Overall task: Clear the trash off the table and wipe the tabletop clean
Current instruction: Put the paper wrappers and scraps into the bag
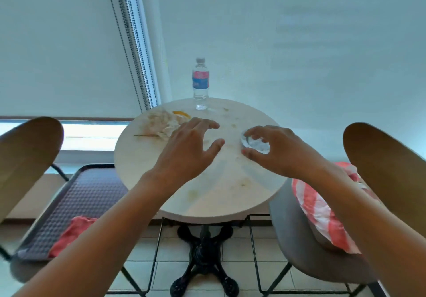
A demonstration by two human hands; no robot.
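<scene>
Closing my right hand [268,145] around the glass dish [254,144]; left hand [189,149] hovers spread wide, beside crumpled tissue [164,122]. I'd grip firmly before lifting off the bench [207,195].

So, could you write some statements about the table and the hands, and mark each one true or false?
1. The water bottle stands upright at the far edge of the table. True.
2. The right hand closes around a small clear glass dish. True.
3. The left hand holds the pink cloth. False: the cloth lies on the left chair.
4. The crumpled napkins lie on the floor. False: they are on the table.
</scene>
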